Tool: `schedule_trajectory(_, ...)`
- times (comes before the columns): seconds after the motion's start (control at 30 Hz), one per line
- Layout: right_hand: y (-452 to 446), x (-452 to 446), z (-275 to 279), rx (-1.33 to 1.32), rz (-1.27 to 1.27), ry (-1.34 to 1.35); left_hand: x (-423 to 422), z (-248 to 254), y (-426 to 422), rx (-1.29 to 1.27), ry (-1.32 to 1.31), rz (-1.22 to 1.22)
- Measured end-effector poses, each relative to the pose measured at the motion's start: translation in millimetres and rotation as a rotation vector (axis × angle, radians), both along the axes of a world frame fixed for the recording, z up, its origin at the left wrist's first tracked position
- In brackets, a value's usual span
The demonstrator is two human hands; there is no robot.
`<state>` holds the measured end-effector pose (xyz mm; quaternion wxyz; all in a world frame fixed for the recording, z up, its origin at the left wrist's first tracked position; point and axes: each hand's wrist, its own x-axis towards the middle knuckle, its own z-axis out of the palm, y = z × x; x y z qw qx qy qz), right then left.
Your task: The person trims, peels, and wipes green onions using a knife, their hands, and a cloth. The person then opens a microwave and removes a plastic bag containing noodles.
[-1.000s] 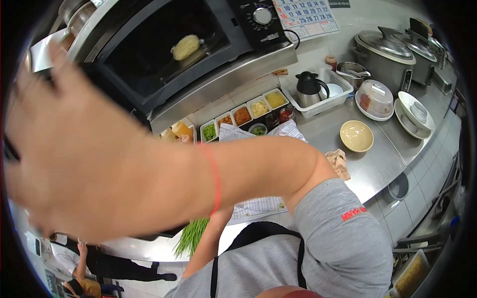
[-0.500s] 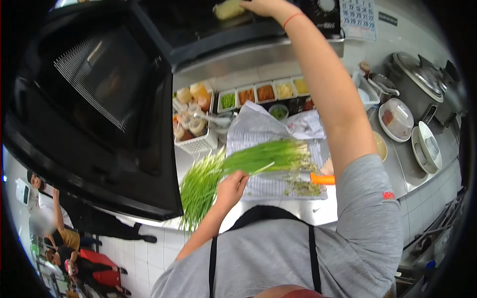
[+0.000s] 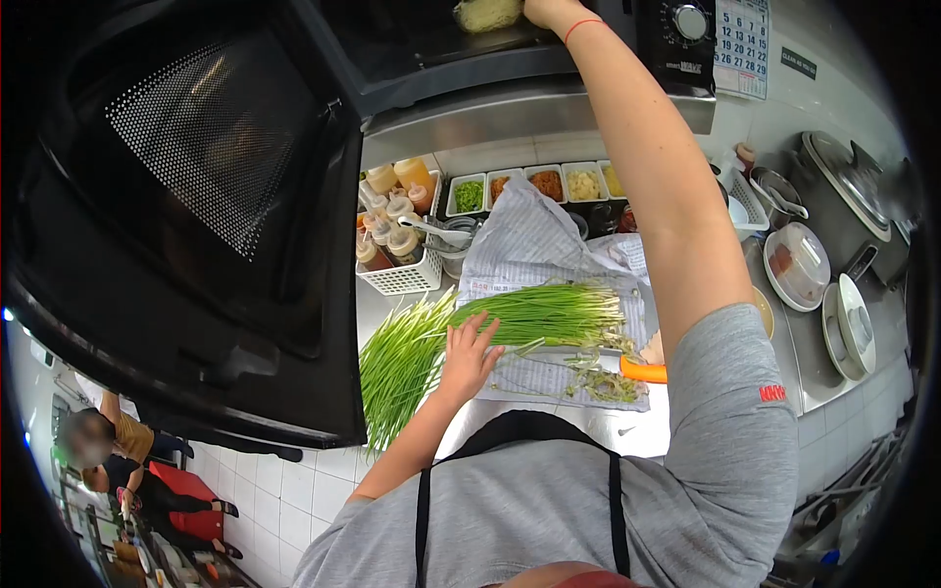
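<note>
My left hand lies with fingers spread on a heap of long green chives, their pale root ends pointing right. A second pile of chives fans out left of it, hanging toward the counter's front edge. My right hand reaches up into the open microwave, beside a portion of pale yellow, noodle-like food. The top of the picture cuts off its fingers, so their grip is hidden. Newspaper lies under the chives. A knife with an orange handle rests near trimmed root scraps.
The microwave door swings out large on the left. A white basket of sauce bottles and a row of topping trays line the back. Bowls and a covered dish stand right. Other people are at lower left.
My left hand has let go of the thin stalk it pinched and now spreads over the chives. My right hand stays by the pale food. The view has shifted slightly.
</note>
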<state>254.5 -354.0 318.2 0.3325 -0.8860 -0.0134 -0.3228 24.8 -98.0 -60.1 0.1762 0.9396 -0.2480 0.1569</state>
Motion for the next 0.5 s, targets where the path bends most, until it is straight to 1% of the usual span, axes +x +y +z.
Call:
schedule_trajectory(0.03,-1.6,19.7,0.3,-0.267,-0.073,-0.04,2.5,-0.3,2.2,-0.068,0.068,-0.021)
schedule_trajectory(0.07,-3.9,38.2,0.6,-0.269,-0.068,-0.044,2.2,-0.3,4.9,-0.071,0.064,-0.016)
schedule_trajectory(0.1,-1.2,39.0,3.9,-0.264,-0.025,0.008,0.0,4.1,6.4,-0.053,0.045,-0.01)
schedule_trajectory(0.17,12.8,-9.9,15.8,-0.265,0.044,0.143,-1.7,5.7,10.9,-0.035,0.023,-0.002)
schedule_trajectory(0.2,18.3,-8.0,18.0,-0.267,0.048,0.138,-2.7,4.7,13.5,-0.046,0.035,0.009)
schedule_trajectory(0.27,26.9,-2.2,19.3,-0.415,0.09,0.198,-5.7,3.0,17.5,-0.057,0.045,0.026)
schedule_trajectory(0.3,28.9,10.1,20.7,-0.416,0.094,0.194,-7.6,2.7,18.8,-0.058,0.054,0.042)
schedule_trajectory(0.37,30.0,42.5,26.4,-0.528,0.234,0.538,-12.1,1.9,21.0,-0.078,0.049,0.059)
schedule_trajectory(0.4,30.1,45.8,27.4,-0.531,0.239,0.533,-14.0,1.5,22.2,-0.08,0.044,0.065)
schedule_trajectory(0.5,24.8,51.5,27.9,-0.47,0.173,0.316,-19.7,-0.8,26.4,-0.087,0.075,0.093)
